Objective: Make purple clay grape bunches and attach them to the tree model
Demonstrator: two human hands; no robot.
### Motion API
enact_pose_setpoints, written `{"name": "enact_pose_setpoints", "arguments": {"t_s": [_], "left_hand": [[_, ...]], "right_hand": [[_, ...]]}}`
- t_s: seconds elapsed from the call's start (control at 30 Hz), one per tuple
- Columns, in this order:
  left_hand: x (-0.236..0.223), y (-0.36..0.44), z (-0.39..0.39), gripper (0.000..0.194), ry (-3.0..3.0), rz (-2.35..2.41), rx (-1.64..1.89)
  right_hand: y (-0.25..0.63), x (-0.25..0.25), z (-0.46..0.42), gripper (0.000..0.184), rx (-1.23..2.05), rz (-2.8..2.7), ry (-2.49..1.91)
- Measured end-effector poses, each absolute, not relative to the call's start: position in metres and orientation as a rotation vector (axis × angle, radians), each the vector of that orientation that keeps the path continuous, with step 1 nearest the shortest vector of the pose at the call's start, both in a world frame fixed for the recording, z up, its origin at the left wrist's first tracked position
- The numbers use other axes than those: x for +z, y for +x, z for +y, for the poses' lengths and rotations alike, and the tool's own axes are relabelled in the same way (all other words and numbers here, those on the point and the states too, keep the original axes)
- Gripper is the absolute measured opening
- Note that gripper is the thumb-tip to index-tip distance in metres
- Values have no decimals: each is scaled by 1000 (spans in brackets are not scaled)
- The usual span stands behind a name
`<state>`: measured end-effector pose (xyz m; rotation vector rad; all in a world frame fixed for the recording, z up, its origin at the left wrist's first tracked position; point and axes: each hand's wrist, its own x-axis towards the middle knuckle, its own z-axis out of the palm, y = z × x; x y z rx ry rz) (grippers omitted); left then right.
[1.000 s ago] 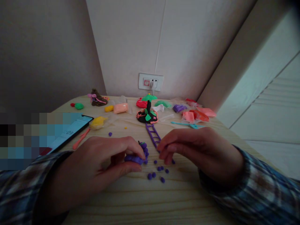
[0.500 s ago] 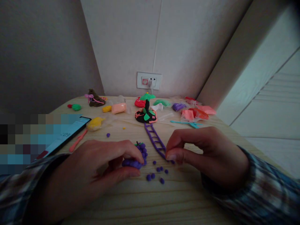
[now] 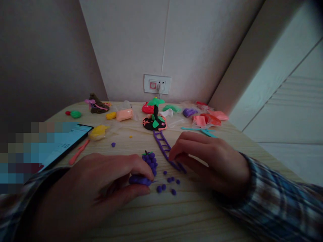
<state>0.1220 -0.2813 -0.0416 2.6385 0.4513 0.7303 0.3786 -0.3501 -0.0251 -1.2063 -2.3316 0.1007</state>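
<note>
My left hand [image 3: 101, 188] is closed on a lump of purple clay [image 3: 140, 180], pinched between thumb and fingers just above the table. Right beside its fingertips lies a purple clay grape bunch [image 3: 150, 160] with a green leaf and dark stem. Over the lower part of a purple clay ladder [image 3: 161, 143] is my right hand [image 3: 204, 154], its fingers bent and apart, fingertips at the ladder's side. They hide some of its rungs. Several small purple clay balls [image 3: 164, 187] lie between the hands. The ladder's far end meets a black base with a clay tree [image 3: 154, 122].
Bagged clay in several colours lines the back, including a peach block [image 3: 124, 114] and purple clay [image 3: 189, 112]. A phone [image 3: 68, 141] and a coral tool [image 3: 78, 153] lie left; a turquoise tool [image 3: 207, 132] lies right. A brown clay figure [image 3: 97, 104] stands back left.
My right hand has shifted left along the ladder and loosened its pinch at the near end. My left hand keeps the purple lump. The view has tilted slightly.
</note>
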Motion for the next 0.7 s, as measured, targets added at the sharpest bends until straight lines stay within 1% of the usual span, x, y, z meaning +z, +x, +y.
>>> {"name": "enact_pose_setpoints", "arguments": {"t_s": [0.13, 0.3, 0.6, 0.7], "left_hand": [[-43, 122, -282, 12, 2644, 435, 715], [-47, 120, -282, 9, 2638, 454, 729], [-48, 121, -283, 11, 2627, 455, 745], [-49, 121, -284, 16, 2619, 519, 717]], "right_hand": [[378, -30, -352, 30, -1, -2330, -1270], [380, -32, -352, 28, -1, -2335, -1364], [378, -36, -352, 30, 26, -2322, -1334], [377, -35, -353, 29, 48, -2333, -1321]]}}
